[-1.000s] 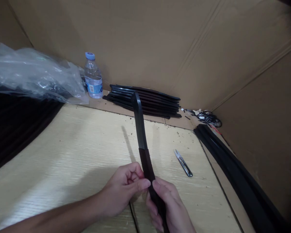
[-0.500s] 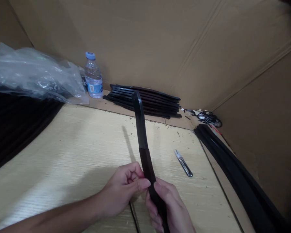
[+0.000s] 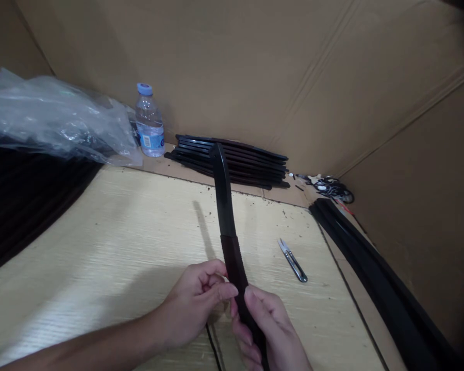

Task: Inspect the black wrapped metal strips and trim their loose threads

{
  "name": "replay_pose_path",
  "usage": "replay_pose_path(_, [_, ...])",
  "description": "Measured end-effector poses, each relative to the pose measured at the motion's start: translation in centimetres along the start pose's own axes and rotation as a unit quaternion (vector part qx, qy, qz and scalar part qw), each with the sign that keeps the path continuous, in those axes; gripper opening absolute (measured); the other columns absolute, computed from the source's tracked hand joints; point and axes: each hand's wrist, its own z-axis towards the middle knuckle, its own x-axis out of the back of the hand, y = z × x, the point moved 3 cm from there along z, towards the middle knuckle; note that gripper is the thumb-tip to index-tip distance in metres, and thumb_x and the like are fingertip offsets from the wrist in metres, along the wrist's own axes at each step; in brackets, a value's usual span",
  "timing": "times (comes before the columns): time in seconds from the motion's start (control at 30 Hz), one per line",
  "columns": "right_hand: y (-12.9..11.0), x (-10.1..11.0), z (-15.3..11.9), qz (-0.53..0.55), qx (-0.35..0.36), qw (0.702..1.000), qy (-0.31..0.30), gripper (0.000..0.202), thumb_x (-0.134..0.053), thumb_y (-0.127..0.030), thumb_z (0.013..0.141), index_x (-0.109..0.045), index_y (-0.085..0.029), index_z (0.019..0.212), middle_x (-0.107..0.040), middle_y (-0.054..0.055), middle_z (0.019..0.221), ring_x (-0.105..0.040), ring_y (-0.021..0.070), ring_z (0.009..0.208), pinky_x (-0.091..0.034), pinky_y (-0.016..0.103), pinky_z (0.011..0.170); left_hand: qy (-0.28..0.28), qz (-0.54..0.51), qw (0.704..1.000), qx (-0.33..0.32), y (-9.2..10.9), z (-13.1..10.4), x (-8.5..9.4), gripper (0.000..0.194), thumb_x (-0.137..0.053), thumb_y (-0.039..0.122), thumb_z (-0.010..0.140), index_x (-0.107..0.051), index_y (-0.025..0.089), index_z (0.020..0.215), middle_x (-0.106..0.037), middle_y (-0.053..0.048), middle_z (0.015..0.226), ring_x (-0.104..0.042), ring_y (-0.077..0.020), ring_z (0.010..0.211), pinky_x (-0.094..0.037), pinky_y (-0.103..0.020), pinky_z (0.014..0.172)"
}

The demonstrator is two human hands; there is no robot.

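A long, curved black strip [image 3: 223, 206] stands tilted up in front of me, smooth in its upper part. Lower down it has a dark brown, ridged-edged covering [image 3: 234, 260]. My right hand [image 3: 272, 327] wraps round its lower end, thumb on the front face. At the strip's left edge, my left hand [image 3: 195, 299] is closed in a pinch, thumb tip against the covering. Below the left hand hangs a thin black cord [image 3: 213, 346]; whether the fingers hold it is hidden. Thread snips [image 3: 293, 260] lie on the table to the right.
Several similar black strips [image 3: 251, 165] are stacked along the cardboard wall [image 3: 232, 67]. A water bottle [image 3: 150, 123] and clear plastic bag [image 3: 62, 118] stand back left, above dark material [image 3: 31, 201]. Long black pieces [image 3: 363, 257] lie right, near tangled scraps [image 3: 332, 189].
Very little differs. The strip and both hands have shifted slightly to the left, and the left thumb has drawn back a touch on the covering.
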Motion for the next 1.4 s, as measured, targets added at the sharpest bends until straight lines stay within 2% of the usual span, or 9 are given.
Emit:
replay_pose_path(0.2, [0.5,0.3,0.4,0.009,0.003,0.999,0.04,0.055,-0.053,-0.067,0.074,-0.061,-0.013,0.075,-0.043,-0.007,0.041,-0.025,0.0012,0.029,-0.016,0.013,0.028,0.021,0.004,1.0,-0.013,0.1,0.0,0.1,0.028,-0.07,0.036,0.074,-0.054,0.012,0.07,-0.055,0.002,0.055,-0.048,-0.0088,0.051,-0.033,-0.02,0.05])
replay_pose_path(0.3, [0.6,0.5,0.7,0.005,0.023,0.999,0.043,0.056,-0.055,-0.069,0.072,-0.059,-0.013,0.07,-0.043,-0.007,0.039,-0.023,0.0012,0.027,-0.016,0.012,0.026,0.027,0.002,0.999,-0.02,0.0,0.1,0.2,0.031,-0.068,0.035,0.075,-0.048,0.014,0.063,-0.058,0.0,0.059,-0.052,-0.0107,0.056,-0.037,-0.022,0.055])
replay_pose_path(0.43, [0.1,0.5,0.9,0.02,0.05,0.998,0.022,0.045,-0.063,-0.059,0.073,-0.053,-0.015,0.069,-0.046,-0.007,0.044,-0.032,0.0017,0.032,-0.027,0.012,0.031,0.038,-0.014,0.999,-0.013,-0.2,0.3,0.6,0.035,-0.074,0.033,0.069,-0.046,0.014,0.061,-0.055,0.002,0.057,-0.048,-0.0079,0.054,-0.034,-0.019,0.052])
replay_pose_path(0.53, [-0.5,0.0,0.9,0.016,0.07,0.997,-0.003,0.041,-0.066,-0.053,0.074,-0.049,-0.016,0.069,-0.049,-0.007,0.047,-0.039,0.0027,0.034,-0.035,0.013,0.032,0.008,-0.065,0.998,0.002,-0.4,0.4,0.4,0.038,-0.082,0.032,0.059,-0.049,0.014,0.062,-0.056,0.003,0.057,-0.05,-0.008,0.051,-0.034,-0.019,0.049])
replay_pose_path(0.63, [-0.7,-0.4,0.7,-0.004,0.092,0.996,-0.007,0.041,-0.067,-0.053,0.073,-0.045,-0.018,0.072,-0.057,-0.004,0.05,-0.047,0.0056,0.031,-0.041,0.016,0.029,-0.031,-0.092,0.995,0.017,-0.6,0.4,0.1,0.032,-0.078,0.032,0.065,-0.052,0.014,0.068,-0.061,0.0,0.055,-0.056,-0.0118,0.048,-0.038,-0.021,0.049])
replay_pose_path(0.73, [-0.4,-0.4,0.6,0.006,0.101,0.995,0.006,0.04,-0.062,-0.054,0.076,-0.039,-0.021,0.076,-0.061,-0.004,0.05,-0.042,0.0043,0.025,-0.034,0.011,0.024,-0.046,-0.098,0.994,0.016,-0.7,0.5,0.1,0.028,-0.076,0.03,0.067,-0.054,0.013,0.069,-0.061,0.0,0.056,-0.058,-0.0125,0.047,-0.039,-0.022,0.048])
replay_pose_path(0.83, [0.0,-0.2,0.5,0.021,0.097,0.995,0.029,0.038,-0.054,-0.054,0.083,-0.038,-0.021,0.074,-0.058,-0.006,0.046,-0.037,0.0019,0.023,-0.028,0.008,0.023,-0.028,-0.07,0.997,0.022,-0.9,0.6,0.5,0.028,-0.078,0.028,0.065,-0.055,0.013,0.069,-0.06,0.0,0.057,-0.056,-0.0115,0.048,-0.035,-0.02,0.046])
replay_pose_path(1.0, [0.3,0.3,0.7,-0.003,0.08,0.993,0.09,0.041,-0.056,-0.059,0.079,-0.043,-0.02,0.074,-0.056,-0.007,0.042,-0.037,0.0034,0.023,-0.029,0.01,0.022,-0.008,-0.011,0.999,0.032,-1.0,0.5,0.7,0.029,-0.076,0.033,0.066,-0.056,0.012,0.07,-0.061,-0.002,0.058,-0.053,-0.0103,0.048,-0.028,-0.02,0.045])
replay_pose_path(1.4, [-0.1,0.4,0.7,-0.03,0.087,0.991,0.1,0.043,-0.057,-0.06,0.077,-0.045,-0.019,0.068,-0.057,-0.004,0.043,-0.041,0.0051,0.024,-0.031,0.012,0.023,-0.041,0.011,0.999,0.002,-0.3,0.3,0.1,0.025,-0.069,0.035,0.075,-0.061,0.012,0.077,-0.062,-0.003,0.06,-0.056,-0.0141,0.053,-0.034,-0.023,0.05])
